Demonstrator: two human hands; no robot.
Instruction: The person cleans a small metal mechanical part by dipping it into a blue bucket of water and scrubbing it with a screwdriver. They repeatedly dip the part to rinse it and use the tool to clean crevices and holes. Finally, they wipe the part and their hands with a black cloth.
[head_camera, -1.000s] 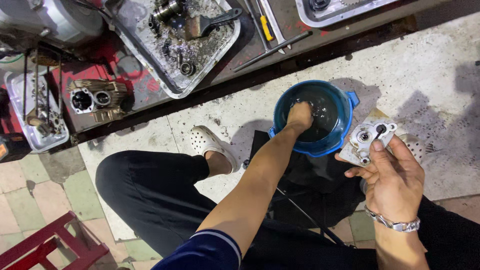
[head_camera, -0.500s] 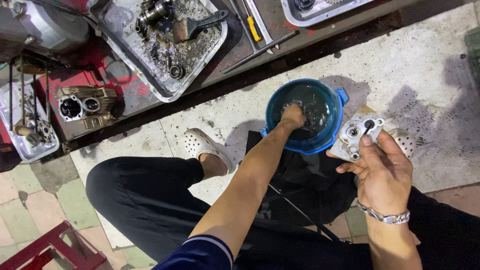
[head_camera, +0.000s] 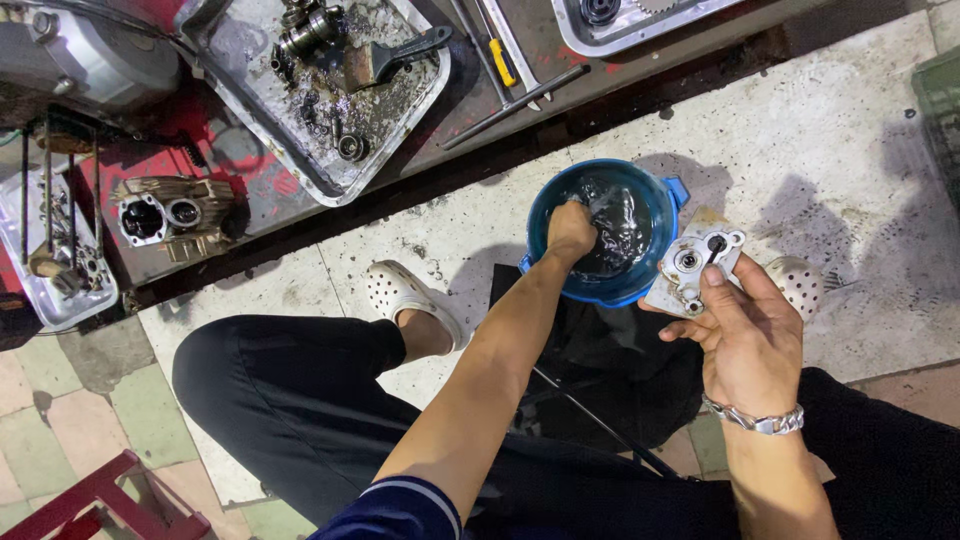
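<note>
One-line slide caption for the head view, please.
Left hand dips into blue bowl of dark liquid; right hand holds metal cover plate.

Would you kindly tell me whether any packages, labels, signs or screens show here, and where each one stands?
None are in view: only bare things, with no packaging, label, sign or screen.
The blue tub by the left hand is plain.
The grey metal part in the right hand shows no label.

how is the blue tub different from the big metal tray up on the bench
The blue tub is round and deep, and stands on the pale floor; the metal tray is rectangular, shallow and silver, and sits up on the bench. The tub holds dark liquid, with the left hand dipped in it; the tray holds greasy small parts and a brush, no hand near. Both are dirty inside.
</note>
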